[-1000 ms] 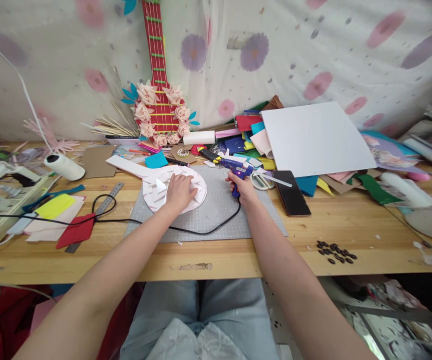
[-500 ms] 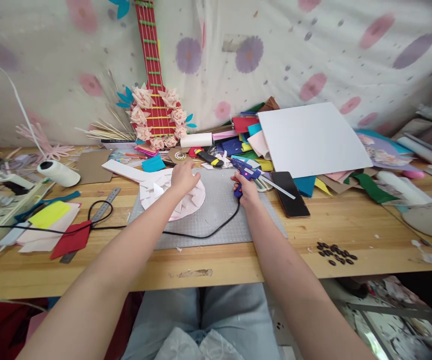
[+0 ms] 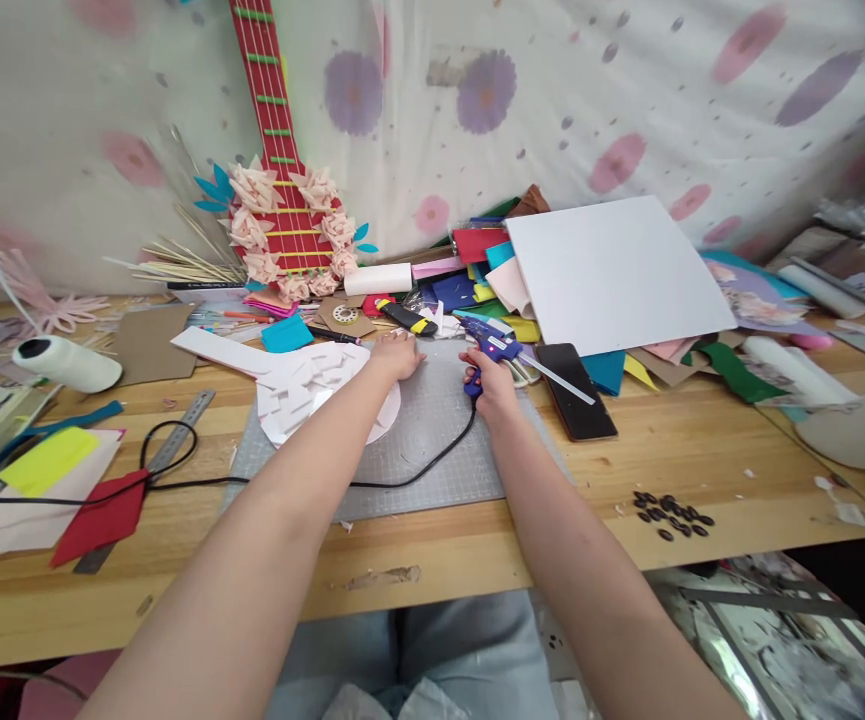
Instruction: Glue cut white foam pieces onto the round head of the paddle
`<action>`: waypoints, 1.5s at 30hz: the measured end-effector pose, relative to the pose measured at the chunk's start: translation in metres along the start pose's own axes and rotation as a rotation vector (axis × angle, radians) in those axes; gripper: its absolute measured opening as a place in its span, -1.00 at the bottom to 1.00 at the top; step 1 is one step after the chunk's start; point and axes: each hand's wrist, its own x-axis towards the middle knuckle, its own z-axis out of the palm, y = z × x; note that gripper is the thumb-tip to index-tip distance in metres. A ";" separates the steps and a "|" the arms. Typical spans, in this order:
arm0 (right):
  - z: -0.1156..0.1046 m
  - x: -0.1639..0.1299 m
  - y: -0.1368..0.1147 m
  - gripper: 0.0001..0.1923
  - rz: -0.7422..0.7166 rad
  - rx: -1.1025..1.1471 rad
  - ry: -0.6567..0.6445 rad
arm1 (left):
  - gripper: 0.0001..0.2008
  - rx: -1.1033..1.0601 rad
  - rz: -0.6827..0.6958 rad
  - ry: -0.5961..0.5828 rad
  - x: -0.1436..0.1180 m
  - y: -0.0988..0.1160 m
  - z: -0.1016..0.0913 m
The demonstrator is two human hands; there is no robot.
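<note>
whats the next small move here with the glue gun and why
Probably bring the glue gun left to the white guitar cutout. The right hand holds it at the mat's far edge, off the cutout, and the left hand rests at the cutout's rim.

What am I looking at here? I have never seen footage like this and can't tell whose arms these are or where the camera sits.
The camera is worn on a person's head and looks forward and down, so both bare arms are that person's own. The right hand has its grip closed on a blue glue gun, whose black cord trails over the grey cutting mat. The left hand rests at the far edge of a white guitar-shaped cutout on the mat. On the wooden table also lie coloured sheets, a white board, a phone and a steel ruler.
</note>
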 end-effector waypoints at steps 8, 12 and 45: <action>0.001 -0.001 0.003 -0.75 -0.042 -0.066 -0.022 | -0.56 0.081 0.079 -0.047 -0.023 -0.004 0.001; 0.001 -0.005 0.004 -0.75 -0.053 -0.057 -0.018 | -0.63 0.076 0.002 0.136 -0.022 -0.002 -0.007; -0.002 -0.004 -0.001 -0.79 -0.002 0.041 0.021 | -0.61 0.007 0.155 -0.010 -0.002 0.015 -0.005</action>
